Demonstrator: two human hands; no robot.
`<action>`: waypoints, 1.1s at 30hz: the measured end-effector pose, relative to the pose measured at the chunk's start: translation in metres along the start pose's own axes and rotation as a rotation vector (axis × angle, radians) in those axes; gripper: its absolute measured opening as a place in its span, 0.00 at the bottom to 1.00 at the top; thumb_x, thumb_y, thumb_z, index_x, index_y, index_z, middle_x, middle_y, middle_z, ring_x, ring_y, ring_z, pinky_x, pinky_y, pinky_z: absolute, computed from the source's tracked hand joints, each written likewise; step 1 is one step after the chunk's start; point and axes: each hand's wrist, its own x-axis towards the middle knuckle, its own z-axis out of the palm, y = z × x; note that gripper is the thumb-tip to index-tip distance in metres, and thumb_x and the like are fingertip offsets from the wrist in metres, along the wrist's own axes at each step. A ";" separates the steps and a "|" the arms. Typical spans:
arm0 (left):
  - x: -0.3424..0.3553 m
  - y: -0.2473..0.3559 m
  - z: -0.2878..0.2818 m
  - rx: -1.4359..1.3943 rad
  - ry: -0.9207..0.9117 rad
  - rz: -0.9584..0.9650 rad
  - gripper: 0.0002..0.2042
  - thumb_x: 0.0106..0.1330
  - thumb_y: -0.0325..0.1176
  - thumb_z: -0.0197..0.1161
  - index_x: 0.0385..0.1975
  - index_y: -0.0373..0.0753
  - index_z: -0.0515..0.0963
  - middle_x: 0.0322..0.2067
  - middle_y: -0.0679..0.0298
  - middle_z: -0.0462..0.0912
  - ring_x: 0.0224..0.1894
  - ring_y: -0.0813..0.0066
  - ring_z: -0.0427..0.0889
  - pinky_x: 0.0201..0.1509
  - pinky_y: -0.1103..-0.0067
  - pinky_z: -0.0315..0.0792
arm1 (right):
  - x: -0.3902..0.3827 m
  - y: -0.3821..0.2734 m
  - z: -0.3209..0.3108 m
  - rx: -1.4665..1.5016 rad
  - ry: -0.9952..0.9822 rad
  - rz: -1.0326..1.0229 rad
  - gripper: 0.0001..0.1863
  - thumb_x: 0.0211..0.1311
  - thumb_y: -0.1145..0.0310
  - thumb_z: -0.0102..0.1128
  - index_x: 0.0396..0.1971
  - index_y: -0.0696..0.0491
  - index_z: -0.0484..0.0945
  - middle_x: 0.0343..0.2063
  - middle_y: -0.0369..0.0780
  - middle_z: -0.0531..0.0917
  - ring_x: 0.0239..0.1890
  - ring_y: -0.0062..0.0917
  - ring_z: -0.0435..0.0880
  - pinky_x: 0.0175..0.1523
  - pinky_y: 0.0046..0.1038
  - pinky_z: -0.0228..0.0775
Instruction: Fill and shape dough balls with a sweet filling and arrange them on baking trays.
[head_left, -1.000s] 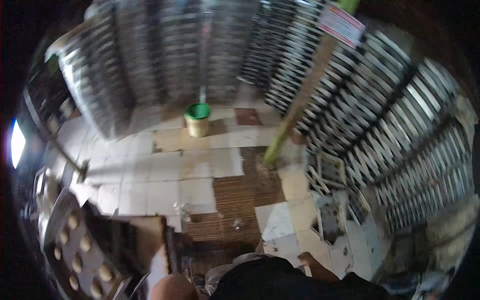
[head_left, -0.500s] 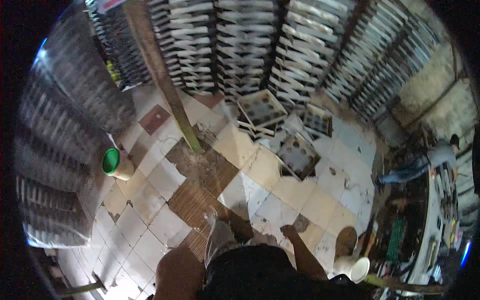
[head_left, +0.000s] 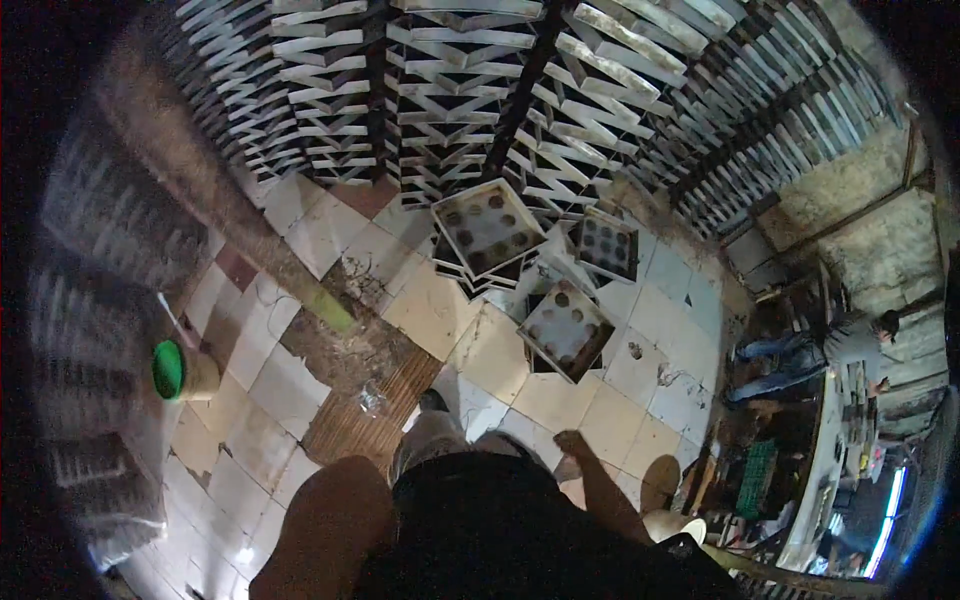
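My right hand (head_left: 572, 443) hangs beside my right leg, small and dark. Its fingers are too dim to make out, and I see nothing in it. My left arm (head_left: 325, 520) comes up from the lower edge, with its hand hidden from view. Nearest ahead of the right hand is a square shallow tray (head_left: 568, 331) with round dark spots on its bottom. Behind it lie another such tray (head_left: 606, 244) and a small pile topped by a spotted tray (head_left: 490, 228). My shoe (head_left: 433, 400) shows at the edge of a brown ribbed floor patch.
Tall criss-cross stacks of pale trays (head_left: 450, 90) line the far side. A wooden post (head_left: 215, 190) rises at left, near a cream bucket (head_left: 203, 377) with a green rim. To the right, a person (head_left: 850, 342) stands by a long bench (head_left: 815, 490). A green crate (head_left: 756, 478) sits below it.
The view has shifted forward and turned somewhat right. The floor trays, post and bucket now appear farther left. My right hand remains hanging at my side.
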 end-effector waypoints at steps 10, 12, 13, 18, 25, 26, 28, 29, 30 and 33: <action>-0.015 -0.102 -0.036 0.193 -0.190 -0.422 0.20 0.81 0.43 0.45 0.66 0.44 0.71 0.70 0.53 0.62 0.68 0.60 0.68 0.65 0.65 0.69 | 0.262 -0.132 -0.080 0.608 0.170 0.971 0.16 0.73 0.56 0.60 0.49 0.52 0.83 0.38 0.39 0.87 0.37 0.27 0.86 0.37 0.33 0.79; -0.007 -0.131 -0.039 0.237 -0.213 -0.512 0.20 0.81 0.43 0.45 0.66 0.43 0.72 0.70 0.53 0.63 0.68 0.59 0.69 0.65 0.64 0.69 | 0.298 -0.109 -0.078 0.637 0.093 0.992 0.17 0.73 0.54 0.62 0.48 0.52 0.84 0.38 0.39 0.87 0.37 0.27 0.86 0.38 0.33 0.79; -0.003 -0.147 -0.039 0.266 -0.227 -0.561 0.20 0.81 0.43 0.45 0.65 0.43 0.72 0.70 0.53 0.64 0.68 0.59 0.69 0.65 0.64 0.69 | 0.314 -0.090 -0.071 0.667 0.023 0.996 0.19 0.72 0.52 0.63 0.48 0.52 0.84 0.37 0.38 0.87 0.37 0.26 0.86 0.39 0.33 0.80; 0.034 -0.252 -0.062 0.355 -0.324 -0.780 0.20 0.81 0.43 0.46 0.64 0.41 0.72 0.68 0.52 0.66 0.68 0.58 0.69 0.66 0.63 0.69 | 0.369 0.079 -0.028 0.340 -0.082 0.878 0.17 0.69 0.54 0.63 0.42 0.54 0.84 0.35 0.40 0.87 0.31 0.25 0.86 0.37 0.33 0.79; 0.066 -0.416 -0.168 0.632 -0.471 -1.140 0.20 0.80 0.43 0.47 0.63 0.39 0.73 0.66 0.50 0.69 0.67 0.57 0.70 0.67 0.61 0.69 | 0.570 0.180 0.035 0.011 -0.303 0.707 0.18 0.66 0.53 0.58 0.37 0.52 0.87 0.42 0.48 0.88 0.49 0.47 0.86 0.55 0.45 0.78; 0.060 -0.442 -0.186 0.633 -0.490 -1.175 0.20 0.80 0.43 0.47 0.63 0.39 0.73 0.65 0.50 0.70 0.67 0.57 0.71 0.67 0.61 0.69 | 0.582 0.223 0.031 -0.137 -0.269 0.792 0.19 0.67 0.51 0.57 0.36 0.52 0.86 0.40 0.49 0.88 0.48 0.48 0.86 0.54 0.45 0.78; 0.049 -0.467 -0.207 0.683 -0.506 -1.288 0.20 0.80 0.43 0.47 0.62 0.38 0.73 0.65 0.50 0.71 0.67 0.56 0.71 0.67 0.61 0.69 | 0.612 0.262 0.055 -0.249 -0.289 0.867 0.20 0.68 0.49 0.57 0.35 0.52 0.86 0.39 0.51 0.88 0.46 0.49 0.86 0.54 0.45 0.78; 0.045 -0.468 -0.216 0.740 -0.514 -1.363 0.20 0.80 0.43 0.47 0.62 0.38 0.74 0.64 0.49 0.71 0.67 0.56 0.71 0.67 0.60 0.69 | 0.634 0.261 0.077 0.001 -0.254 1.123 0.23 0.68 0.44 0.57 0.35 0.52 0.85 0.35 0.48 0.86 0.42 0.47 0.86 0.50 0.47 0.78; 0.048 -0.458 -0.223 0.818 -0.519 -1.452 0.20 0.80 0.43 0.47 0.62 0.38 0.74 0.64 0.49 0.72 0.67 0.56 0.71 0.67 0.60 0.69 | 0.658 0.243 0.107 0.268 -0.243 1.372 0.27 0.67 0.40 0.58 0.34 0.52 0.83 0.31 0.45 0.85 0.38 0.44 0.86 0.47 0.49 0.78; 0.035 -0.468 -0.231 0.895 -0.526 -1.640 0.20 0.80 0.43 0.48 0.61 0.37 0.74 0.63 0.49 0.73 0.67 0.56 0.71 0.67 0.59 0.69 | 0.643 0.265 0.170 0.645 -0.168 1.721 0.30 0.65 0.35 0.62 0.48 0.50 0.79 0.32 0.40 0.81 0.34 0.38 0.85 0.40 0.48 0.78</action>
